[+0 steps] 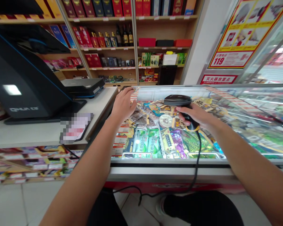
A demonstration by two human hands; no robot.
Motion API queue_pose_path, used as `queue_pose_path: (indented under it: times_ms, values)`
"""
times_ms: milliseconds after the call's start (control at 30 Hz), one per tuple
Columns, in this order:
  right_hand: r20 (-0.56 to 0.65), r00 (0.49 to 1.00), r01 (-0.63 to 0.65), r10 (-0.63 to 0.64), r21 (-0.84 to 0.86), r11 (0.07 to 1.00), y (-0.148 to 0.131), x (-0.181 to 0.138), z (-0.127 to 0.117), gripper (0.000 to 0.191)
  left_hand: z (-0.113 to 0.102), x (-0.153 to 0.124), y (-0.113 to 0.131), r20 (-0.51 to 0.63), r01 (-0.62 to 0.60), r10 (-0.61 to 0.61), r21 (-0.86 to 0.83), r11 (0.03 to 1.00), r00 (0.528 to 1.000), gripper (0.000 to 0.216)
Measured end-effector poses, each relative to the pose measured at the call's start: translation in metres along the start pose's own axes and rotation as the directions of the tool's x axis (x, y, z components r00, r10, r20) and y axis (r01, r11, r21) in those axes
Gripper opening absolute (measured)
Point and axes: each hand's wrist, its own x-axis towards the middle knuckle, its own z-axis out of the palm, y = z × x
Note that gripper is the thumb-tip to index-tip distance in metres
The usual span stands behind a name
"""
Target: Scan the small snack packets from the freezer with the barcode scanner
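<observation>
My right hand (195, 114) is wrapped round the grip of a black corded barcode scanner (178, 100), held over the glass lid of a chest freezer (169, 164). The scanner's cable (198, 160) hangs down over the freezer's front edge to the floor. My left hand (124, 105) reaches across the far left of the glass lid, its fingers curled at the lid's back edge beside the counter. Under the glass lie several packets of frozen snacks and ice cream (153, 141).
A black till screen (21, 81) and a receipt printer (83, 86) stand on the white counter (37, 133) at the left. Shelves of boxed bottles (113, 37) fill the back wall. A second glass freezer (269, 103) runs off to the right.
</observation>
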Motion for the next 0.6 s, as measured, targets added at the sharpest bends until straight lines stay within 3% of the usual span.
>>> queue_pose_path:
  times_ms: [100, 200, 433, 533, 600]
  values:
    - [0.008, 1.0, 0.007, -0.007, -0.013, 1.0, 0.0, 0.0, 0.0, 0.038, 0.007, -0.003, -0.005, 0.174, 0.024, -0.045, 0.123, 0.992, 0.984, 0.039]
    - [0.006, 1.0, -0.011, 0.011, 0.004, 1.0, 0.0, 0.0, 0.0, 0.037, 0.011, -0.005, 0.001, 0.267, 0.037, -0.093, 0.209, 0.977, 0.959, 0.038]
    - [-0.088, 0.995, -0.066, 0.053, -0.161, 0.985, -0.006, -0.002, -0.007, 0.037, 0.011, -0.006, 0.01, 0.282, 0.042, -0.116, 0.256, 0.966, 0.952, 0.033]
    - [-0.196, 0.976, -0.168, 0.097, -0.384, 0.908, -0.004, -0.001, -0.017, 0.036, 0.014, -0.007, 0.009, 0.282, 0.03, -0.099, 0.238, 0.971, 0.954, 0.034]
    - [-0.179, 0.979, -0.182, 0.101, -0.528, 0.83, 0.0, 0.001, -0.024, 0.036, 0.015, -0.008, 0.009, 0.284, 0.025, -0.094, 0.236, 0.971, 0.954, 0.036]
